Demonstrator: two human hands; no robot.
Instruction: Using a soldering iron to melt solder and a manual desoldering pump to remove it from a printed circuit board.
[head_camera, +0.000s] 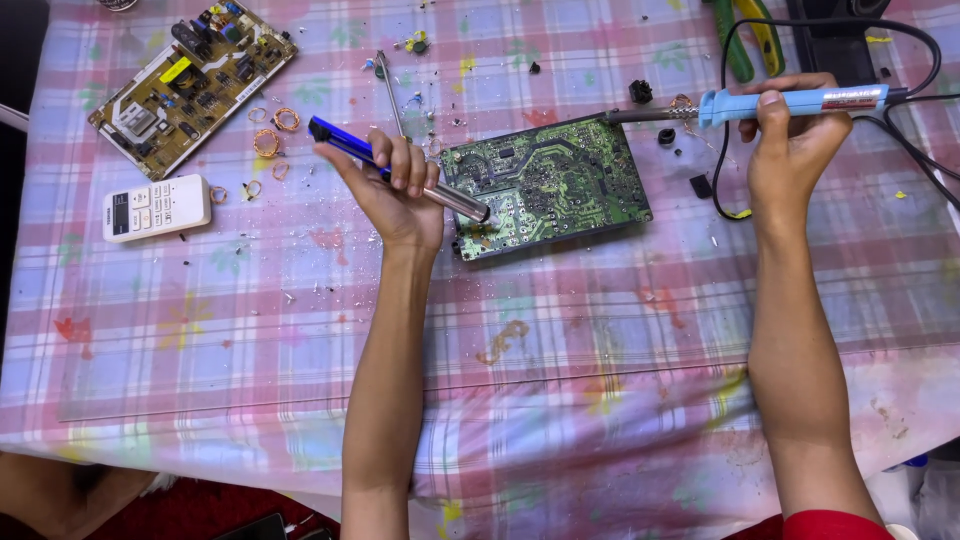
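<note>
Home electronics repair bench: circuit boards (545, 186), soldering iron (790, 102), plaid tablecloth (250, 330).

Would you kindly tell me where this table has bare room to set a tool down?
The tablecloth is bare along the near edge, below the green board and the remote. It is crowded between the brown board and the left hand, and around the right hand.
</note>
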